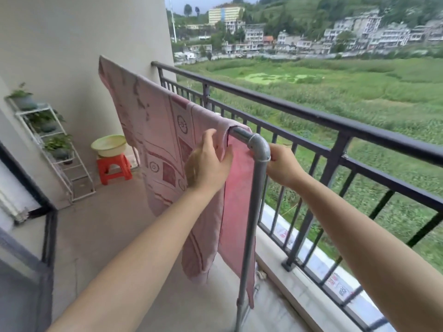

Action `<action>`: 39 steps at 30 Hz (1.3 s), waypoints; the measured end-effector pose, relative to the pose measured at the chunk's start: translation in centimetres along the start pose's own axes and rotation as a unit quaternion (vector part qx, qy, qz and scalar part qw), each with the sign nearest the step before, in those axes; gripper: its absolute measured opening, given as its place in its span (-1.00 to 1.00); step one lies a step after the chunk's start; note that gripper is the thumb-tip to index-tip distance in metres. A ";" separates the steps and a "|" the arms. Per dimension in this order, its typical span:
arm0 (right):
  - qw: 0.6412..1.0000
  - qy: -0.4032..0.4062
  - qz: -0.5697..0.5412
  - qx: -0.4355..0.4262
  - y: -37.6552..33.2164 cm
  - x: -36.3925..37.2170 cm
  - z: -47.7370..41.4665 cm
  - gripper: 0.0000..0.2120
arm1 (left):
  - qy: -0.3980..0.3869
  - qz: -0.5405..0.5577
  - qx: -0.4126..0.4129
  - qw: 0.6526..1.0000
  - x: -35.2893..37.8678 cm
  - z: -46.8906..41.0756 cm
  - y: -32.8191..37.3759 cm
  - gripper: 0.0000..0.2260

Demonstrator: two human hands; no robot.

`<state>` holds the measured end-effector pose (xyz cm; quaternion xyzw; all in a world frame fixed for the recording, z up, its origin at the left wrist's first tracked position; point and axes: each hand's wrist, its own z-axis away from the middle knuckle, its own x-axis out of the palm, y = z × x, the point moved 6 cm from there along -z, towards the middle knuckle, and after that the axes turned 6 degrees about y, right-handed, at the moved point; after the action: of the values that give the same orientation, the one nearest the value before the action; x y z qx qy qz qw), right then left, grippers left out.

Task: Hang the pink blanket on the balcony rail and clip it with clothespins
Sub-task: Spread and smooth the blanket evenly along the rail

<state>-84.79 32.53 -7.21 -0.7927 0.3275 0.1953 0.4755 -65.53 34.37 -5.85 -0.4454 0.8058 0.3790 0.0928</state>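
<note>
The pink blanket (pixel 155 130) carries maroon squares, circles and stripes. The rack pipe (pixel 259 146) is grey, the balcony rail (pixel 311 116) black. Far left, the stool (pixel 113 167) is red, the basin (pixel 109 144) pale green.

Blanket (pixel 153 121) lies draped over the rack's top bar, hanging down both sides. Rack post (pixel 254 212) stands just inside the railing (pixel 311 116), which runs along the rt. Left hand (pixel 208 161) sits on the blanket, left of the post; right hand (pixel 284 165) is betw. post and railing, fingertips hidden. Far back by the wall: basin (pixel 109 144) on stool (pixel 113 167), plant shelf (pixel 69 168) to its left.
</note>
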 end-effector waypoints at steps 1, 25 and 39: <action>1.000 0.003 -0.005 0.007 -0.2 0.0 0.1 -0.80 | 0.012 -0.004 0.015 1.000 -0.3 -0.7 0.5 -0.74; 0.970 0.214 0.054 -0.105 -5.4 -6.4 -0.9 -0.82 | -0.090 -0.036 -0.001 0.995 -0.9 8.3 -6.7 -0.84; 0.945 0.042 0.256 -0.197 -1.0 -1.9 2.4 -0.67 | -0.096 -0.039 -0.026 0.994 1.1 6.6 -3.9 -0.77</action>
<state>-85.36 35.58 -6.51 -0.7677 0.4939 0.3377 0.2293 -64.35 37.02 -13.06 -0.4401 0.7650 0.4372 0.1730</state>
